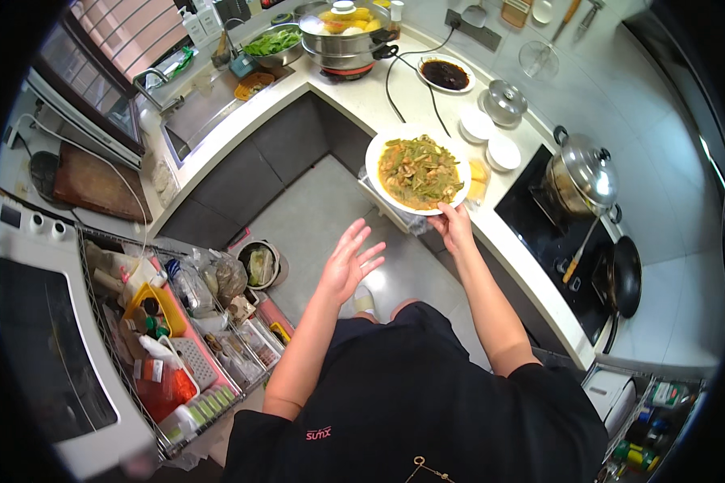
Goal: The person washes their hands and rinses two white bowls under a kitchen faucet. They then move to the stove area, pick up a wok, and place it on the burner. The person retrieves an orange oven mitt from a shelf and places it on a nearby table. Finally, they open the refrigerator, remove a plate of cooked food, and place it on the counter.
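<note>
My right hand (453,228) grips the near rim of a white plate (376,181), thumb on top and fingers beneath it. A cooked dish of green beans and sliced meat in sauce (422,172) fills the plate. The plate is held up by the counter's front edge; whether it touches the counter I cannot tell. My left hand (350,259) is raised over the floor, left of and nearer than the plate, fingers spread and holding nothing. Two small white bowls (503,152) stand on the counter just beyond the plate, beside a yellow item in clear plastic (477,181).
A lidded steel pot (583,172) and a black frying pan (626,278) are on the black cooktop (522,223). A steamer (343,45) stands at the corner, its cords (388,90) crossing the counter (362,99). A bin (263,265) and wire shelving (223,386) are at left.
</note>
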A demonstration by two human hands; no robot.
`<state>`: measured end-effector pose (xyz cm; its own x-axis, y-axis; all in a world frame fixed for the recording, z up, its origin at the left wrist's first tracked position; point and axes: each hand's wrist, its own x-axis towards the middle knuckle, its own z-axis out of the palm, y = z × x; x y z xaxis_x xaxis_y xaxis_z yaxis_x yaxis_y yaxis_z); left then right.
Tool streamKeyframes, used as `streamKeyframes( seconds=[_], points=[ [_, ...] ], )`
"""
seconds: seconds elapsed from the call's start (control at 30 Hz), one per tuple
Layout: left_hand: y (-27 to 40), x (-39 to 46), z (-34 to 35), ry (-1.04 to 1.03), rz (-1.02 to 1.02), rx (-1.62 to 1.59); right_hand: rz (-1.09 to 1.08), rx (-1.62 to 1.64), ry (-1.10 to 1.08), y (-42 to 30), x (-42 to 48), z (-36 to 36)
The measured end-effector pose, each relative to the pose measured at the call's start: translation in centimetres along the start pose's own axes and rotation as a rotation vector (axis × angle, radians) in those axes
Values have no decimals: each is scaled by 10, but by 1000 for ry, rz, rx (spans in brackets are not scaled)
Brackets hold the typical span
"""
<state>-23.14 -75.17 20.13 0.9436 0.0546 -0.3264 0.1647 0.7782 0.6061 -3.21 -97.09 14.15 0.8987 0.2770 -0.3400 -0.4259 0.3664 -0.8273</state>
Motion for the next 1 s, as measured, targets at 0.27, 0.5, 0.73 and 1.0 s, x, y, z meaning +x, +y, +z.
streamKeyframes(
  seconds=[0.27, 0.5, 0.73, 1.0],
  points=[
    [7, 29, -44, 357, 44, -124, 84, 140, 8, 11, 205, -10],
    [-23, 35, -35, 676, 282, -369, 129, 221, 0, 15, 320, -16],
    [-57, 48, 15, 636, 237, -357, 120, 236, -47, 19, 343, -22],
    [-81, -19, 22, 679, 411, -343, 211, 302, 150, 39, 357, -20]
  ],
)
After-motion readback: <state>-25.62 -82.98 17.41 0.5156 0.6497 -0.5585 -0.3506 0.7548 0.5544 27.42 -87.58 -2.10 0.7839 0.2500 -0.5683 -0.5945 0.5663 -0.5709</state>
